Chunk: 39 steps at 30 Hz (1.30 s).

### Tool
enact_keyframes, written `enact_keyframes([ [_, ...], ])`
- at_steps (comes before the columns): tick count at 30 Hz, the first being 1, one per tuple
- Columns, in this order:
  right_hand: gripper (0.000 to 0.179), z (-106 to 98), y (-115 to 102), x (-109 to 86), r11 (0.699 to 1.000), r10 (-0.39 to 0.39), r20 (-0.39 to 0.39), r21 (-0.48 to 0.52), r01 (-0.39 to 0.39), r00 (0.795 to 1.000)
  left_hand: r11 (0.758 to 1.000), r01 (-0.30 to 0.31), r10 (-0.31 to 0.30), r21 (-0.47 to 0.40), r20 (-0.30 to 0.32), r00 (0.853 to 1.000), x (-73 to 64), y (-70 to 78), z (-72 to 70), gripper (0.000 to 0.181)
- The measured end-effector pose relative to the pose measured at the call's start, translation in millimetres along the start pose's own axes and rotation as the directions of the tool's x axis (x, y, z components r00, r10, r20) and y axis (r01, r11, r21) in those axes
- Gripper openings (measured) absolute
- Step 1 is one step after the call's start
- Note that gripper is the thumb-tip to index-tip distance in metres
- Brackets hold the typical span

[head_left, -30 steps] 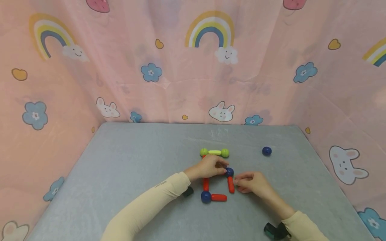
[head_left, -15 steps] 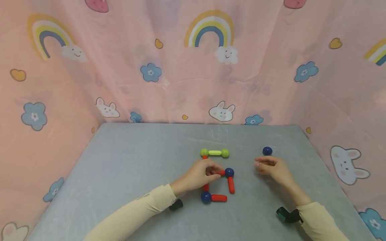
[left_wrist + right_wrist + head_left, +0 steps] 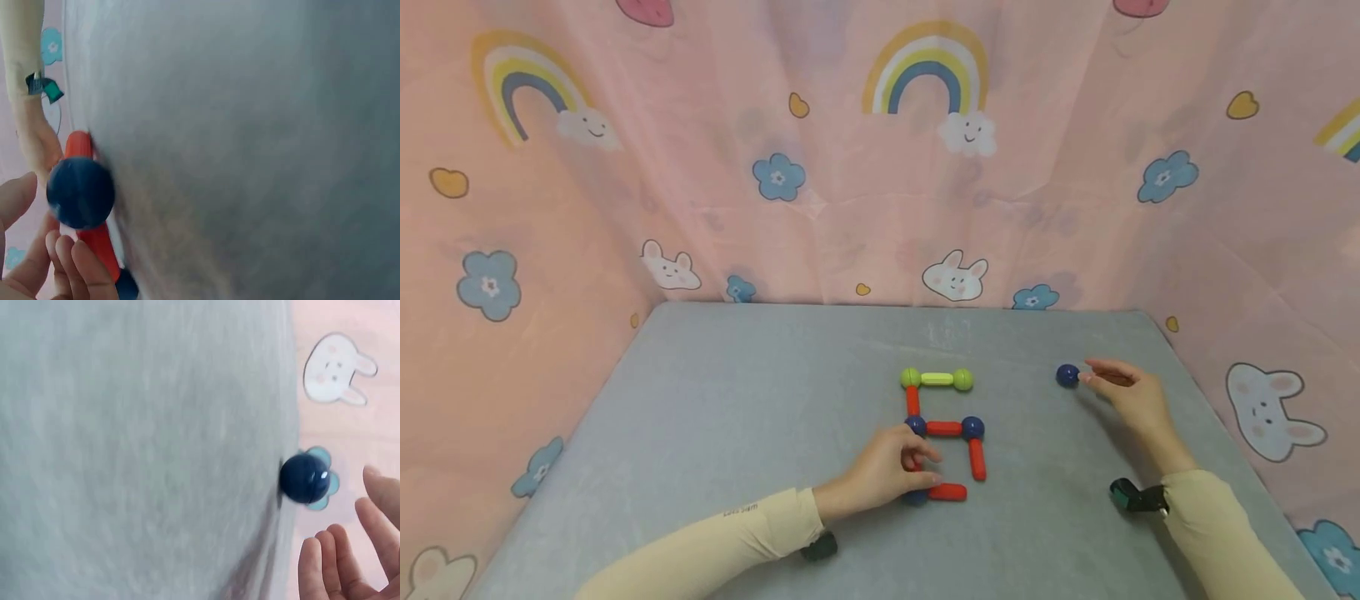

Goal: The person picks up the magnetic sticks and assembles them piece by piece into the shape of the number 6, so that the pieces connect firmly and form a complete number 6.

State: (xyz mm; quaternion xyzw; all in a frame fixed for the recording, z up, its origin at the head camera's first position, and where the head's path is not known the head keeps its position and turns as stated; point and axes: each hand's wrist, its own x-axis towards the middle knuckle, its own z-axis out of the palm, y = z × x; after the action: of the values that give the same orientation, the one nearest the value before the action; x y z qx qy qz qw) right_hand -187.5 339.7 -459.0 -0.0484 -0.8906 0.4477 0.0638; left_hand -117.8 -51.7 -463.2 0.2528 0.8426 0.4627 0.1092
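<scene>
On the table is a figure of red rods and balls. Its lower blue ball [image 3: 81, 192] is mostly covered by my left hand [image 3: 880, 473] in the head view. My left thumb and fingers stand apart around that ball and a red rod [image 3: 99, 247]; no grip shows. A bottom red rod [image 3: 947, 492] points right. Above, a middle red rod [image 3: 943, 428] joins two blue balls, and another red rod [image 3: 977, 460] hangs from the right ball [image 3: 972, 427]. My right hand [image 3: 1138, 407] is beside a loose blue ball [image 3: 305, 479], thumb and fingers spread, apart from it in the right wrist view.
A light green rod [image 3: 937, 379] between two green balls tops the figure, joined below by a red rod [image 3: 913, 401]. The grey table [image 3: 760, 383] ends at a pink patterned curtain [image 3: 827, 242]. Each wrist carries a dark camera, such as the right one [image 3: 1138, 497].
My left hand has left the middle rod and come down to the lower blue ball. My right hand has moved away from the figure, rightward and back, to the loose blue ball.
</scene>
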Motion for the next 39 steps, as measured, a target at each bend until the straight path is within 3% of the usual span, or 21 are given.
enact_keyframes([
  [8, 0.065, -2, 7, 12.1, 0.999, 0.017, 0.060, -0.047, -0.014, 0.998, 0.997, 0.073, -0.073, 0.028, -0.007, 0.997, -6.0, -2.6, 8.2, 0.021],
  [16, 0.062, 3, 9, 17.3, 0.995, -0.011, 0.114, -0.098, 0.022, 0.993, 0.993, 0.115, -0.115, 0.039, -0.005, 0.993, -5.8, -1.0, 8.8, 0.021],
  [24, 0.059, 9, 10, 18.3, 0.995, -0.021, 0.111, -0.098, 0.032, 0.994, 0.986, 0.091, -0.088, 0.142, -0.028, 0.996, -7.3, 0.6, 8.0, 0.018],
  [39, 0.055, 13, 14, 22.0, 0.996, -0.016, 0.084, -0.090, 0.024, 0.996, 0.983, 0.096, -0.092, 0.157, -0.032, 0.995, -10.7, 1.0, 3.7, 0.014],
])
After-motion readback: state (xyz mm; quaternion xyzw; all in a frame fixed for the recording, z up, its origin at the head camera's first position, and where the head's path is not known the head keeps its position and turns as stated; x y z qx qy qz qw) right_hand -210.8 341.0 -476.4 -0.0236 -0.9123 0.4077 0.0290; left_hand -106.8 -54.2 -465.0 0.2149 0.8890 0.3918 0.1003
